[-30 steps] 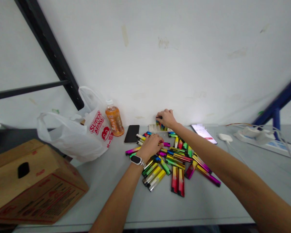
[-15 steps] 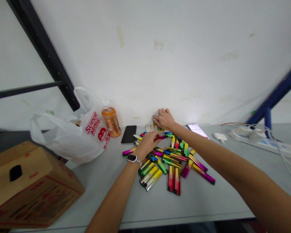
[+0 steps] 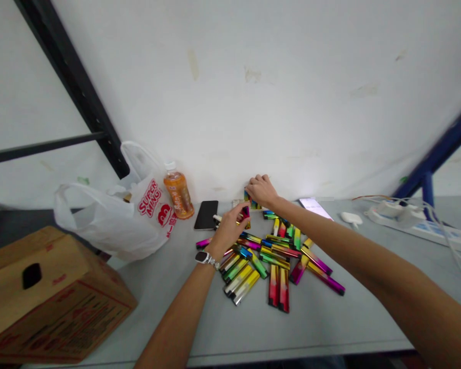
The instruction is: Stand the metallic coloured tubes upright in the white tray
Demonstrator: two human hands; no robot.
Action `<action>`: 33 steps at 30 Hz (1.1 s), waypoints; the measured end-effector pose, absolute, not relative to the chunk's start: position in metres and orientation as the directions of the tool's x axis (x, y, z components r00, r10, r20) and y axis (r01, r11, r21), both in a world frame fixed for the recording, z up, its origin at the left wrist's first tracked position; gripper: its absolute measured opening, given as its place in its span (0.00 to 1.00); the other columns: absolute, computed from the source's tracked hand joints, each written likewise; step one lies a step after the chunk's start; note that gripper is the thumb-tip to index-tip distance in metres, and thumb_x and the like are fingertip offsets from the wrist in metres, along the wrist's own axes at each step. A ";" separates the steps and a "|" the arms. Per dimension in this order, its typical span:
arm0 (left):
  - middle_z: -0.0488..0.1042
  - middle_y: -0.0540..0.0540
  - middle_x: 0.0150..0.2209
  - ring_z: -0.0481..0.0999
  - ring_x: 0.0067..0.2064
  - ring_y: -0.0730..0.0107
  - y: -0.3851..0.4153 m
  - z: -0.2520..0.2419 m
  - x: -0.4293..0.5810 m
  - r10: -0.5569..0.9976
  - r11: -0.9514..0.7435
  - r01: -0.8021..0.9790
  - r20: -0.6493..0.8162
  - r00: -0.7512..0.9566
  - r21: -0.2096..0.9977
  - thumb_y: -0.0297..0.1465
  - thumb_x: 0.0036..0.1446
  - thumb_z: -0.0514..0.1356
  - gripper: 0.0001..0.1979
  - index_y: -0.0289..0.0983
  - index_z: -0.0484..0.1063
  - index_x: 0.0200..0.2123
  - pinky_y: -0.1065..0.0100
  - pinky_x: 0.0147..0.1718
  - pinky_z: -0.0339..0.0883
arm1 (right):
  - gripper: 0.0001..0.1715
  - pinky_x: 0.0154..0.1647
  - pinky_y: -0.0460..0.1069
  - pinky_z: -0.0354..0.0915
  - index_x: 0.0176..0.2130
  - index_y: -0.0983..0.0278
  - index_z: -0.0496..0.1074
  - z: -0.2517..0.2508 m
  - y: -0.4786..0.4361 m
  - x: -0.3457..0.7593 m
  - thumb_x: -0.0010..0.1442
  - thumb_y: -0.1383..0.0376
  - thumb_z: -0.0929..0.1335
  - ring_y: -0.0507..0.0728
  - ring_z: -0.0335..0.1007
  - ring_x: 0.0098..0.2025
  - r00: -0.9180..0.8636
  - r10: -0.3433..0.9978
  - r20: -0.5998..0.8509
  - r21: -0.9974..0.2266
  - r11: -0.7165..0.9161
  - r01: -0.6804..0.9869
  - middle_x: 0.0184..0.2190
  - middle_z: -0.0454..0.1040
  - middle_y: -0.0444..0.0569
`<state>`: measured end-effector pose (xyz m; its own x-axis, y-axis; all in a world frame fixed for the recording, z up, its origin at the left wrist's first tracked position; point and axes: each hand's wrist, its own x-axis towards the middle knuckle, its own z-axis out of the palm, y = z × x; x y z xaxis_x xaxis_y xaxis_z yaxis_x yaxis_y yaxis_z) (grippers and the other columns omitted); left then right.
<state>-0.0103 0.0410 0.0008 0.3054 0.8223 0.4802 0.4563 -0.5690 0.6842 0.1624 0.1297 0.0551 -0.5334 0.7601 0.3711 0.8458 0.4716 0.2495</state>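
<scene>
The grey table (image 3: 330, 328) carries everything, and the pile of coloured sticks (image 3: 276, 256) at its middle serves as the marker. Far to the left of the pile sits a cardboard box (image 3: 49, 297). A white plastic bag (image 3: 115, 215) slumps between the box and the pile. Well to the right of the pile lies a white power strip (image 3: 418, 220) with cables. Behind the pile's left end stands an orange bottle (image 3: 179, 195), and a black phone (image 3: 206, 214) lies face up just beside it. A lit phone (image 3: 315, 207) rests behind the pile's right end.

The left hand (image 3: 226, 230) hangs over the pile's far left edge, fingers closed on 1 magenta stick (image 3: 246, 212) held clear of the rest. The right hand (image 3: 261, 188) is behind the pile at the wall, fingers curled over a standing cluster of sticks (image 3: 250, 203) and touching it. Whether it grips any of them cannot be told.
</scene>
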 end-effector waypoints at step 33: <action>0.73 0.45 0.36 0.73 0.42 0.64 0.018 0.021 -0.005 0.684 -0.654 0.538 0.720 0.119 0.532 0.30 0.64 0.57 0.07 0.38 0.72 0.33 0.63 0.46 0.69 | 0.32 0.21 0.48 0.48 0.21 0.59 0.58 0.002 0.003 0.145 0.60 0.39 0.63 0.51 0.49 0.19 0.110 0.965 0.239 -0.971 0.238 0.021 0.15 0.53 0.38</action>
<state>-0.0047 0.0181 0.0214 0.1186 0.6835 0.7202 0.5381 -0.6538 0.5319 0.1445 0.0034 0.0016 0.1100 0.9647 0.2391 0.0214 0.2382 -0.9710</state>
